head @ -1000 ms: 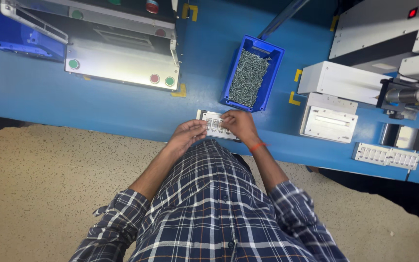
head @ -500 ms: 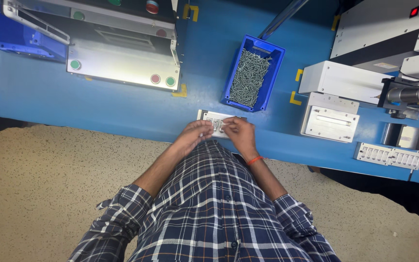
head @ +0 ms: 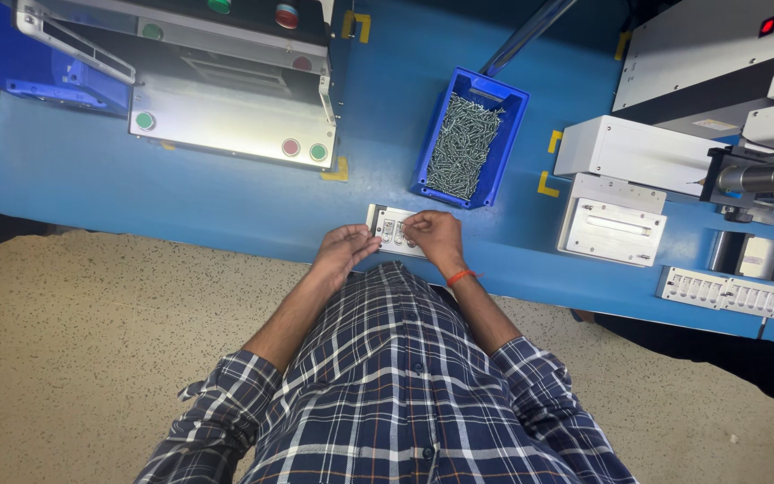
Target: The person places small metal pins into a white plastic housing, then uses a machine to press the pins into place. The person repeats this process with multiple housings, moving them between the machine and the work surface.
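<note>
A small white slotted fixture (head: 391, 227) lies near the front edge of the blue table (head: 181, 193). My left hand (head: 344, 248) rests curled at its lower left side, fingertips touching it. My right hand (head: 432, 235), with an orange band on the wrist, covers the fixture's right part, fingers pinched over its slots; whether a small part is between them is hidden. A blue bin (head: 469, 142) full of small metal pins stands just beyond the hands.
A metal machine with round red and green buttons (head: 235, 116) stands at the back left. White and grey units (head: 638, 152) and a flat metal block (head: 613, 224) fill the right side. Another white slotted strip (head: 720, 291) lies at the right front edge. Speckled floor lies below.
Both hands have stayed at the fixture; the right hand has shifted slightly over its slots. The view has drifted a little.
</note>
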